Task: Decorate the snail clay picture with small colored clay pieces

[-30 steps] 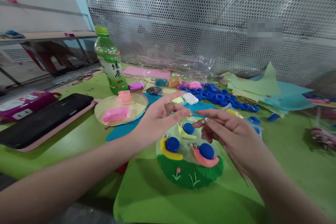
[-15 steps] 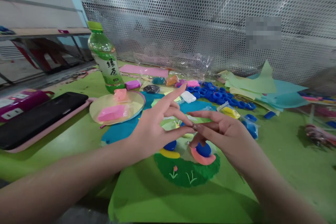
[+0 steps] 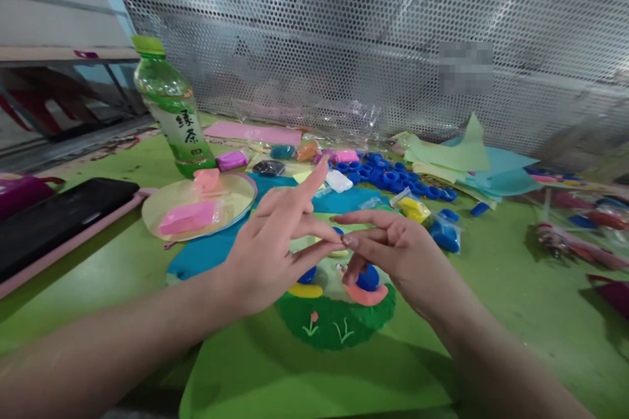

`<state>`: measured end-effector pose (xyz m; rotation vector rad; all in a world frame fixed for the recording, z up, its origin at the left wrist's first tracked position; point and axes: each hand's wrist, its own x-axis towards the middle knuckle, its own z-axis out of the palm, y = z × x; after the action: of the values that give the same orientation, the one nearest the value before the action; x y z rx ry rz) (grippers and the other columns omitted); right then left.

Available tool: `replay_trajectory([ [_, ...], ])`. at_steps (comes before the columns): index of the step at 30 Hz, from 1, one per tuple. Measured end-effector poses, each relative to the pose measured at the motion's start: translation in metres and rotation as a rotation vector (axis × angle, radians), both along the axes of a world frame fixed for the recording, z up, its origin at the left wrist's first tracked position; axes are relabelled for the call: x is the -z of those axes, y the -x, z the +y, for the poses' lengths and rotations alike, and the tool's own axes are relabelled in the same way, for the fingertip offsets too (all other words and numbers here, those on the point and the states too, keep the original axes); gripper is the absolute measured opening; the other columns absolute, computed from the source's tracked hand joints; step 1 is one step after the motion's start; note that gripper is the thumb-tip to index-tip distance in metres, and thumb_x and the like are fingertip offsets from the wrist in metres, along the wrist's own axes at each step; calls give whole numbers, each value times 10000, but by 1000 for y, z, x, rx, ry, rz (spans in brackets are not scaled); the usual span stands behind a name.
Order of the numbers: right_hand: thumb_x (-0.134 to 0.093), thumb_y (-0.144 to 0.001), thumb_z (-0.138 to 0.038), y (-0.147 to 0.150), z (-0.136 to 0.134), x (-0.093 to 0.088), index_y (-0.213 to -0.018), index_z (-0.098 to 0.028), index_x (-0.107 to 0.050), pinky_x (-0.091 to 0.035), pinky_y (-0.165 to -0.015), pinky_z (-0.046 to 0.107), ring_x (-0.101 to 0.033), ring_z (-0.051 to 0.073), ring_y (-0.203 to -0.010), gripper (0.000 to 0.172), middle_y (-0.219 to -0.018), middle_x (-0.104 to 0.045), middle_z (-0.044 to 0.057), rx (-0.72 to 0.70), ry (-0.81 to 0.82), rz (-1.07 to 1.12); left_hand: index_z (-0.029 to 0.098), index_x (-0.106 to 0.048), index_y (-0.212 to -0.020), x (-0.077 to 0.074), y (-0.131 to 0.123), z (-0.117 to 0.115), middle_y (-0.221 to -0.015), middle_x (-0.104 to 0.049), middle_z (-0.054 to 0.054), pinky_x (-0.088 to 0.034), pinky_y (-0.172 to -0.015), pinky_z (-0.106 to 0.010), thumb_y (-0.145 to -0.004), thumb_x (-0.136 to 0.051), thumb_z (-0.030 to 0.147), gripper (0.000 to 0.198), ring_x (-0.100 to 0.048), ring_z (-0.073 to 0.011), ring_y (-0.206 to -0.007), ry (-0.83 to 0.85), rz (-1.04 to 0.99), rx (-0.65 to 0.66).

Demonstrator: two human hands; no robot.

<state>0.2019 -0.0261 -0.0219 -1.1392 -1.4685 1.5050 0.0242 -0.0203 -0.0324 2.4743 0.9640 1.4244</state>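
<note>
Thumb and finger of my left hand (image 3: pixel 275 242) are pinched together, its index finger stretched out. My right hand (image 3: pixel 398 249) pinches as well, and the fingertips of both meet in the middle. Whatever lies between them is too small or hidden to make out. Beneath the hands is a round clay picture (image 3: pixel 337 324) with dark green grass, a small flower and snails. One snail (image 3: pixel 366 293) has a salmon-pink body and a blue shell; another (image 3: pixel 305 290) has a yellow body and is partly covered by my left hand.
A green tea bottle (image 3: pixel 174 111) stands at the back left, near a phone (image 3: pixel 63 222) and a pale disc (image 3: pixel 150 209) bearing pink clay. Behind the hands lie blue rings (image 3: pixel 388 177), a yellow clay packet (image 3: pixel 413 209) and a blue clay packet (image 3: pixel 446 234). Paper scraps (image 3: pixel 457 156) lie before the perforated metal panel (image 3: pixel 314 33).
The view has shifted, so most things appear further left. Both hands keep their fingertips together, and the left index finger looks a little more bent over.
</note>
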Motion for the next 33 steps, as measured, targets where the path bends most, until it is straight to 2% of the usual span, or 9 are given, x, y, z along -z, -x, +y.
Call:
replay_trajectory([
  [2,-659,-761,-304,-2,0,-2,-955,-214,-634,-460,-501,226,-617,110,-479,215,-573,-674,-20,45,-27,-31,345,-216,-1401,-2,0,0,-674,-698,56,-449,-816,-340,-781,-646,312,755,-583,-189,-821,142,-85,-24],
  [6,-634,-779,-224,-9,4,-7,-927,-198,-635,-472,-548,203,-595,74,-542,150,-704,-699,0,227,-168,-51,265,-418,-1312,-6,2,7,-716,-684,16,-487,-655,-278,-724,-688,370,655,-619,-166,-735,621,-385,-1],
  [9,-570,-821,-223,-12,10,-6,-916,-185,-633,-452,-521,191,-564,67,-559,120,-729,-685,6,256,-195,-24,238,-535,-1197,-4,3,17,-771,-672,-3,-471,-631,-236,-766,-627,417,476,-599,-127,-717,774,-525,23],
  [12,-540,-832,-216,-11,12,0,-901,-175,-630,-442,-524,198,-538,67,-554,120,-665,-634,-12,211,-160,0,217,-563,-1132,0,1,21,-733,-628,11,-458,-619,-217,-762,-627,416,425,-570,-105,-690,841,-575,56],
  [15,-537,-817,-203,-8,11,4,-893,-173,-639,-437,-535,215,-508,68,-543,130,-612,-566,-33,169,-99,35,216,-538,-1119,-1,-1,18,-655,-564,57,-447,-581,-195,-678,-726,326,492,-543,-83,-627,876,-513,110],
  [18,-540,-809,-211,-8,12,5,-873,-175,-651,-423,-521,219,-490,65,-525,134,-601,-537,-38,156,-32,93,237,-521,-1136,-3,0,15,-664,-580,66,-434,-563,-176,-667,-741,292,520,-549,-71,-626,857,-482,110],
  [26,-691,-707,-209,-13,17,-4,-759,-154,-673,-484,-550,189,-580,72,-561,78,-655,-660,11,207,117,314,249,-519,-1184,-3,3,19,-792,-676,13,-482,-614,-202,-685,-726,340,548,-637,-119,-726,866,-491,67],
  [30,-716,-688,-196,-14,19,-4,-801,-163,-702,-521,-577,167,-600,57,-576,118,-732,-696,16,161,186,393,241,-532,-1162,-5,3,19,-808,-680,-6,-493,-645,-210,-751,-659,353,445,-640,-134,-786,823,-453,34],
  [33,-754,-656,-213,-15,19,-4,-762,-172,-706,-512,-539,144,-577,40,-525,123,-676,-689,-5,133,188,420,231,-565,-1074,-4,4,19,-775,-652,-2,-471,-615,-194,-798,-600,362,308,-607,-113,-741,761,-409,6],
])
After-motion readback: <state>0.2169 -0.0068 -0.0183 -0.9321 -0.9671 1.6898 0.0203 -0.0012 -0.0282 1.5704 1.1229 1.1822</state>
